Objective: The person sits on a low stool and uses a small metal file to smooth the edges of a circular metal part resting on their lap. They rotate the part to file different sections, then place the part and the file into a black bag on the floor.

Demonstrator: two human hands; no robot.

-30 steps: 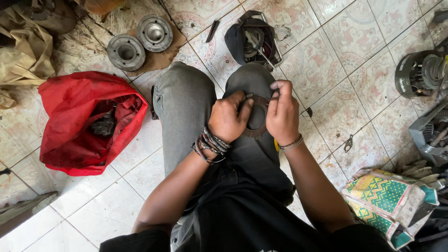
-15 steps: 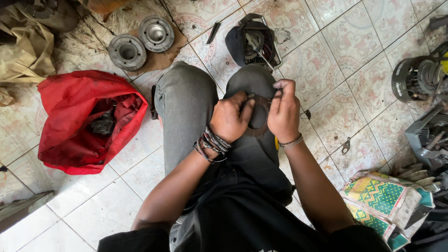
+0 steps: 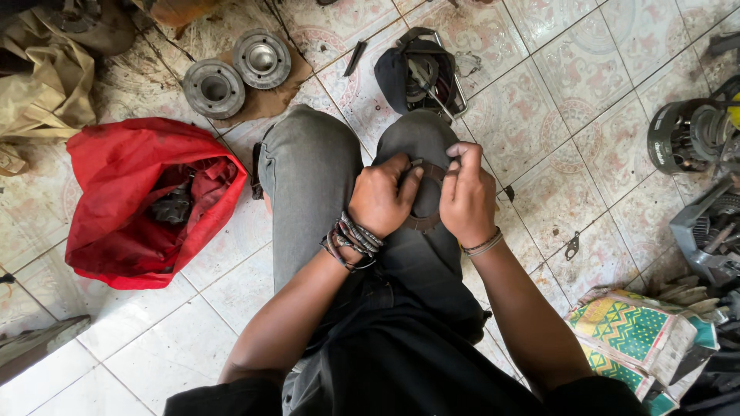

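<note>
You've got both your left hand [image 3: 379, 202] and right hand [image 3: 466, 196] pinching that brown ring [image 3: 426, 221] over your knee [image 3: 420, 142]; keep fingers tight, it's thin.

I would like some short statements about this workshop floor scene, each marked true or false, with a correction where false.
1. Both hands, the left hand and the right hand, hold a flat brown ring-shaped part over the knee. True.
2. The red bag lies to the person's right. False: it lies on the floor to the person's left.
3. Two round metal hubs sit side by side on the tiled floor beyond the red bag. True.
4. Only the right wrist carries bracelets. False: the left wrist has a thick bundle of bands, and the right wrist a thin one.
5. The person wears shorts. False: grey trousers cover the knees.
</note>
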